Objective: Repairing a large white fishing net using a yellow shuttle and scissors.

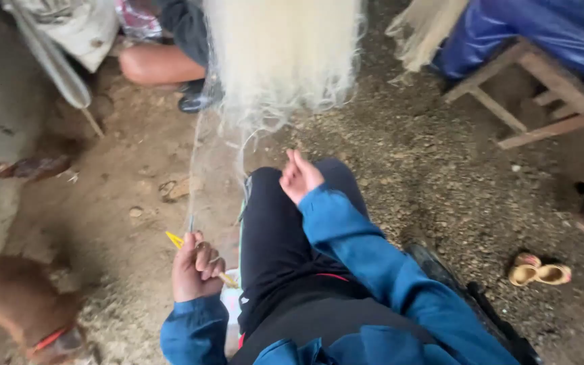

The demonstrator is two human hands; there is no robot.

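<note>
I sit with black trousers (pixel 285 236) and blue sleeves over a dirt floor. My left hand (pixel 195 265) is closed around a thin yellow stick-like tool (pixel 176 239) and pinches fine pale threads (pixel 201 155) that run up to a hanging bundle of whitish fibre (pixel 278 54). My right hand (pixel 299 176) rests on my knee, fingers loosely curled and apart, holding nothing that I can see.
Another person's bare leg (pixel 157 64) and dark shoe (pixel 197 101) are at the top left. A wooden stool (pixel 542 88) with blue cloth stands at the top right. A brown dog (pixel 21 304) lies at the lower left. Small woven rings (pixel 539 272) lie on the ground at right.
</note>
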